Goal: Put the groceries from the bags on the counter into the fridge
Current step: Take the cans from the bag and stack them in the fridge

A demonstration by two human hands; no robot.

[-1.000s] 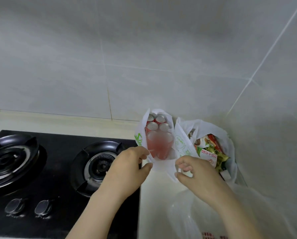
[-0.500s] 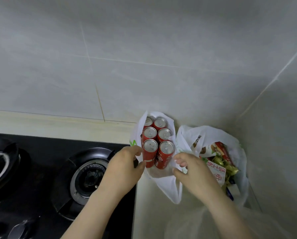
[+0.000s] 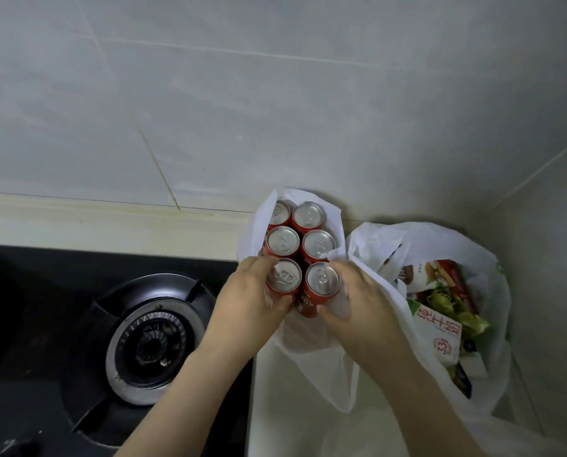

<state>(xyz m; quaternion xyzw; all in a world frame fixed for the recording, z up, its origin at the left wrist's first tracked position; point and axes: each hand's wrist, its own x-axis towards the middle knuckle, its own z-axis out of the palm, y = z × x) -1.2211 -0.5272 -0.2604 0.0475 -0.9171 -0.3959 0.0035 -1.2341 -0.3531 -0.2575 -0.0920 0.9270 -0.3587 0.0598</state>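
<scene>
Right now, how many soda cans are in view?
6, in the left white bag: back pair, middle pair, front pair gripped by the left hand and right hand. More could hide underneath.

6 red cans (image 3: 318, 245) upright, 2 by 3, in left white bag (image 3: 321, 367); snack packets (image 3: 440, 311) filling right bag (image 3: 493, 278).

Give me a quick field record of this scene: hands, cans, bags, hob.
left hand: grips the near-left can
right hand: grips the near-right can
red cans: six, upright, two by three, inside the white bag
white bag: on the counter, mouth open
second bag: right of it, holds snack packets
gas burner: left of the bags, no flame visible
fridge: not in view
</scene>
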